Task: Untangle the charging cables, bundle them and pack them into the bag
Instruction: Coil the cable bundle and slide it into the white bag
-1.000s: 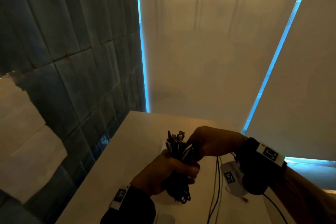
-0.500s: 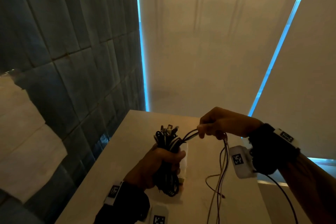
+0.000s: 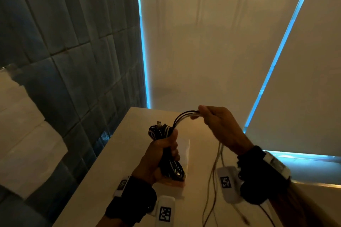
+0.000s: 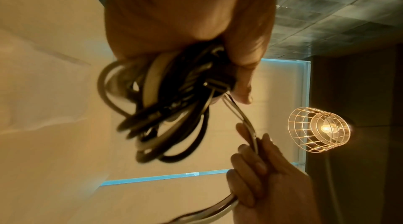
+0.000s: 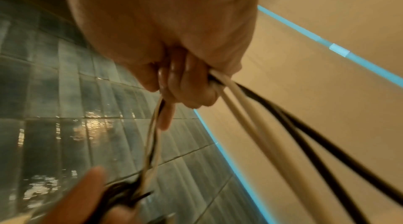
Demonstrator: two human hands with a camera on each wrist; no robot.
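tiled wall (image 3: 60,57): dark bluish tiles filling the far left of the head view, pretty glossy, picks up light reflections in the right wrist view.
table (image 3: 103,169): pale top, its left edge runs along that wall. Both hands are up above it.
left wrist marker tag (image 3: 164,213): white block with a black-and-white code square, sits at the bottom edge just right of the black wrist strap.
left hand (image 3: 158,156): fingers and thumb wrapped tight around the cable bundle (image 3: 166,145), roughly mid-length. Bundle is held upright-ish, loops poking out above and below the fist. Mostly black cords with a few pale ones mixed in.
flat clear packet (image 3: 185,150): lying on the table right behind the bundle; the fist and cords cover most of it, so can't tell what it really is.
loose strands (image 3: 184,118): a few black and pale cords arc out of the top of the bundle across to the other hand.
right hand (image 3: 221,127): raised higher than the left, fingers curled in and pinching those strands; the tails drop from under the palm toward the table.
hanging tails (image 3: 214,175): thin, trailing down past the right wrist marker tag (image 3: 226,182).
blinds (image 3: 203,42): pale, behind everything, blue glow at the edges.
cage lamp (image 4: 318,130): lit bulb in a wire shade, left wrist view only.
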